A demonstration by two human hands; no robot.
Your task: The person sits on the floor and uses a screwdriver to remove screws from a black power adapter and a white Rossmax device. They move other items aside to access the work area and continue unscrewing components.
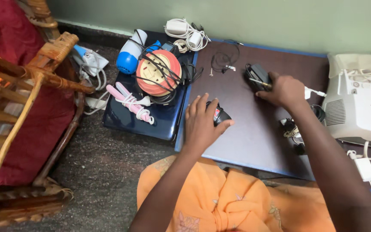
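Observation:
My left hand [202, 122] rests over a small black device [220, 115] on the dark brown board [254, 133], fingers spread around it. My right hand [283, 91] is closed on a thin tool with a yellowish handle [260, 83], its tip at a black adapter [257, 74] farther back. Black earphone wires [224, 58] lie behind on the board.
A dark blue laptop [149, 118] at left carries an orange cable reel [157, 73], a blue-white hair dryer [130, 56] and a pink hair iron [127, 101]. White chargers [185, 34] sit by the wall. A white machine [357, 103] stands right. A wooden chair [26, 107] is far left.

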